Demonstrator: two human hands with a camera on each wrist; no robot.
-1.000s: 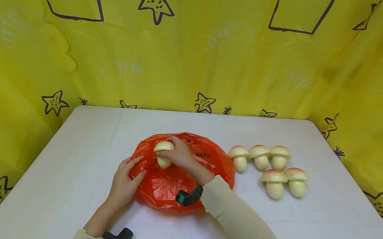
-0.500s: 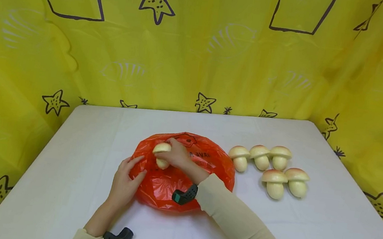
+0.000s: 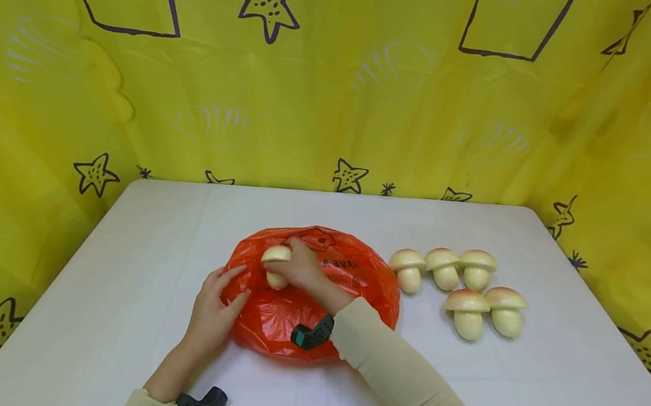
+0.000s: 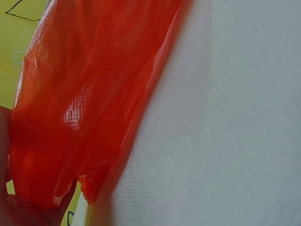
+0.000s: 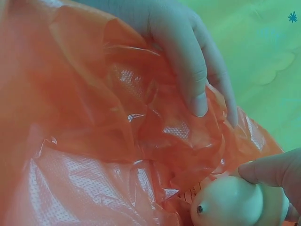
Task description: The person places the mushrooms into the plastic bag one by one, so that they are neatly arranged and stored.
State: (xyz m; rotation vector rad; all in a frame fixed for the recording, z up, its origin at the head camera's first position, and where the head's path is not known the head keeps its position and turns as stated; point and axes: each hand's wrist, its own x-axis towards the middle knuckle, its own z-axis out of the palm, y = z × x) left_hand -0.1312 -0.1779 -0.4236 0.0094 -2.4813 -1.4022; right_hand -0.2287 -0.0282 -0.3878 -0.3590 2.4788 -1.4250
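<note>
In my right hand [image 3: 299,265] is a toy mushroom [image 3: 275,280], pinched by its side over the red plastic bag [image 3: 290,319]. Its pale cap faces the far side and its stem points toward me. The right wrist view shows the rounded end of the mushroom [image 5: 230,202] with a small dark spot and my thumb laid on it. My left hand [image 3: 212,312] rests at the left rim of the bag, fingers spread, fingertips over the edge. From the left wrist, the bag [image 4: 94,103] hides most of that hand.
Several more mushrooms [image 3: 468,313] lie to the right of the bag in two loose groups, caps toward the back. A white-covered table [image 3: 158,235] carries everything. Yellow patterned curtains [image 3: 314,104] enclose the back and sides. Black devices [image 3: 312,331] sit on both wrists.
My right hand and forearm have shifted slightly left, still with the mushroom over the bag. The left hand and the other mushrooms stay as they were.
</note>
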